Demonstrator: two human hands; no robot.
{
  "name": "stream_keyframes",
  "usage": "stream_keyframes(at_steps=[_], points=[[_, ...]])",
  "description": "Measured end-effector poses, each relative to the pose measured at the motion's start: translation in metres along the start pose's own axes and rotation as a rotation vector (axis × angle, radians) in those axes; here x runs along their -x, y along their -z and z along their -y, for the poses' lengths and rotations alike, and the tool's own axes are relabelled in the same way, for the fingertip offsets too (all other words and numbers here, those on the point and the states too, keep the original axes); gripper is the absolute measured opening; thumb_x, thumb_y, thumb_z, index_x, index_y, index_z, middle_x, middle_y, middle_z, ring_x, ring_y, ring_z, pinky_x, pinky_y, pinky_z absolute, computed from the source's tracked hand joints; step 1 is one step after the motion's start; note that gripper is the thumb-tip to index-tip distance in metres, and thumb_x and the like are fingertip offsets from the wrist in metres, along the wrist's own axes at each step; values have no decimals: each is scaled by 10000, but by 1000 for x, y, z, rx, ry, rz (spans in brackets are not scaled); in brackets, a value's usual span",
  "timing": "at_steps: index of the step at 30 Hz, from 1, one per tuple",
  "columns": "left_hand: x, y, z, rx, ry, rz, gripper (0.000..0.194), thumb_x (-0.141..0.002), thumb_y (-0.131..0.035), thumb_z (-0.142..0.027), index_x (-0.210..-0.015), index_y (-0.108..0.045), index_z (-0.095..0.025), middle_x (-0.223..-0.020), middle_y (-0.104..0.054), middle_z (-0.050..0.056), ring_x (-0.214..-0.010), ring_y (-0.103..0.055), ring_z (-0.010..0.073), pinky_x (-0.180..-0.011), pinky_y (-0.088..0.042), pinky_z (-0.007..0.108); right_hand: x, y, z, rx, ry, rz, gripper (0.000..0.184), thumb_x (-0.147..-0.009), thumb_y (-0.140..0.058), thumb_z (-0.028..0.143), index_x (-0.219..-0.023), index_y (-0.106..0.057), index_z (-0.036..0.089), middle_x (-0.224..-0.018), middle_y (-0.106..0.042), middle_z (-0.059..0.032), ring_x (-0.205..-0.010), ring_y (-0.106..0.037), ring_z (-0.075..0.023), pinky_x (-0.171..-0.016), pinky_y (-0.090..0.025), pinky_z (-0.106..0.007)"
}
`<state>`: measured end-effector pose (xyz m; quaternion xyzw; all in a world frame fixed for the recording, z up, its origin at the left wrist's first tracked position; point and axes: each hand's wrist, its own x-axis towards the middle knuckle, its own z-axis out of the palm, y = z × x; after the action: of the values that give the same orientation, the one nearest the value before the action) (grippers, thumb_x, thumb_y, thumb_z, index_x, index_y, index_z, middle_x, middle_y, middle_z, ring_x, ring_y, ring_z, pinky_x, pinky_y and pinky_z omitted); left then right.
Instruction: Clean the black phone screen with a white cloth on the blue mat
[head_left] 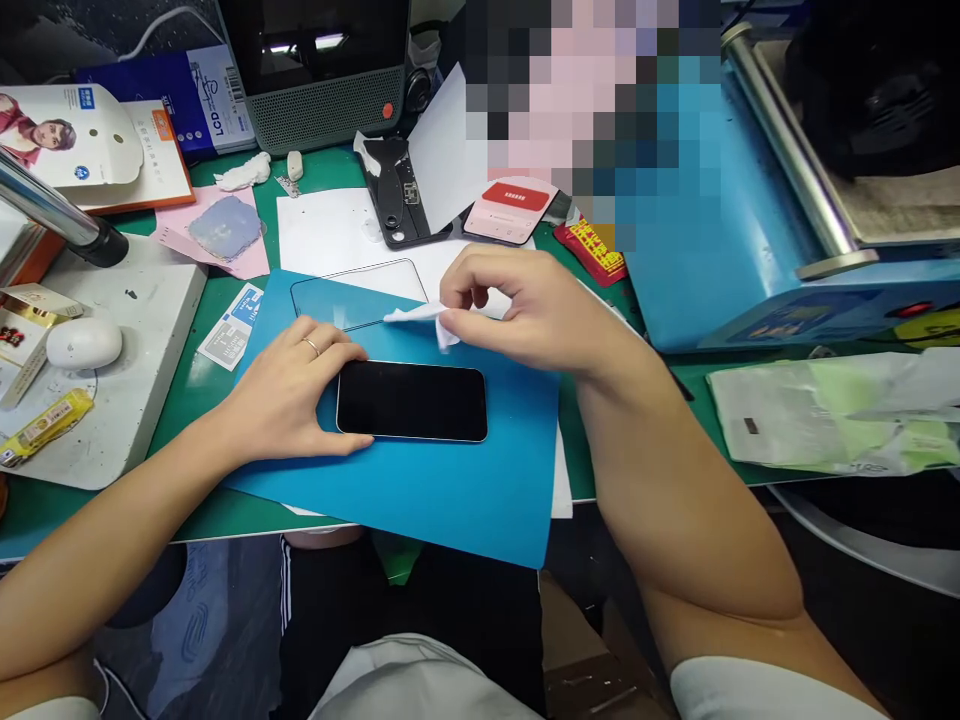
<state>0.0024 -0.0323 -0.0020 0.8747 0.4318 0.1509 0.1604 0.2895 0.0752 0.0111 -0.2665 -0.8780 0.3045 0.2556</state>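
Observation:
A smartphone [412, 401] with a black screen lies face up on a blue mat [465, 500]. My left hand [296, 395], a ring on one finger, grips the phone's left end between the thumb at the near edge and the fingers at the far edge. Above the phone's far right side, my right hand [517, 310] pinches a crumpled white wipe [420, 314], apart from the screen. A clear screen-protector sheet with a black border [360, 290] lies just beyond the phone, partly on the blue mat and partly on white paper [315, 225].
Behind the paper are an opened phone part [397, 195] and a phone with a red-and-pink display [510, 208]. A blue machine [697, 270] with a metal bar stands right, beside a plastic packet [825, 415]. At left, a white mouse [84, 343] rests on a pale board [142, 330].

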Motion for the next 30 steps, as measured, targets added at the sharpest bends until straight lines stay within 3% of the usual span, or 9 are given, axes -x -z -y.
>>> stream_keyframes(at_steps=[5,9,12,14,17,22,25,30], points=[[0,-1,3,25,57,25,719,-832,-787,-723,-1297,-661,-189,-1190,-673,153,-1060,-572,349,-911,-537,527,6,-22,17,-12,167,-129,135,-989,-626,223,-866,-647,273,-964,-785,-36,-882,-742,-231,-796,-644,-435],[1,0,7,73,56,35,759,-793,-798,-819,-1221,-664,-208,-1180,-656,133,-1066,-574,345,-918,-528,502,11,-46,29,132,432,10,197,-1039,-573,114,-923,-691,222,-1041,-831,-87,-934,-788,-227,-808,-684,-401],[2,-1,9,103,52,34,787,-765,-776,-882,-1144,-673,-199,-1154,-649,135,-1029,-572,334,-893,-523,489,16,-51,35,186,547,78,153,-1084,-637,257,-1038,-750,165,-1147,-841,-157,-1062,-815,-278,-900,-710,-446],[2,-3,9,93,49,36,781,-788,-745,-890,-1129,-671,-192,-1143,-650,141,-1014,-568,330,-877,-518,486,18,-52,37,175,559,67,225,-1087,-657,333,-1163,-773,156,-1242,-833,-170,-1167,-808,-300,-975,-708,-480],[2,-4,9,57,28,41,761,-820,-728,-871,-1139,-668,-182,-1161,-659,155,-1022,-574,335,-879,-516,489,21,-53,36,164,541,98,286,-1087,-651,301,-1306,-771,163,-1322,-817,-150,-1269,-780,-297,-1073,-686,-490],[4,3,9,31,-45,98,851,-793,-844,-731,-1391,-612,-172,-1284,-658,172,-1111,-597,357,-973,-511,504,23,-60,39,229,415,199,395,-1080,-632,227,-1452,-718,127,-1451,-743,-173,-1379,-714,-338,-1190,-610,-561],[4,6,9,62,-50,124,841,-800,-851,-650,-1444,-599,-171,-1321,-652,177,-1160,-613,367,-1007,-495,492,24,-61,47,251,437,261,416,-1109,-589,266,-1474,-691,95,-1497,-710,-185,-1417,-687,-329,-1221,-582,-551],[3,2,10,79,-49,113,867,-799,-824,-715,-1443,-601,-180,-1299,-659,174,-1170,-616,380,-1000,-484,478,23,-54,51,313,481,347,434,-1156,-489,323,-1448,-677,63,-1523,-693,-207,-1442,-665,-330,-1182,-605,-529]])
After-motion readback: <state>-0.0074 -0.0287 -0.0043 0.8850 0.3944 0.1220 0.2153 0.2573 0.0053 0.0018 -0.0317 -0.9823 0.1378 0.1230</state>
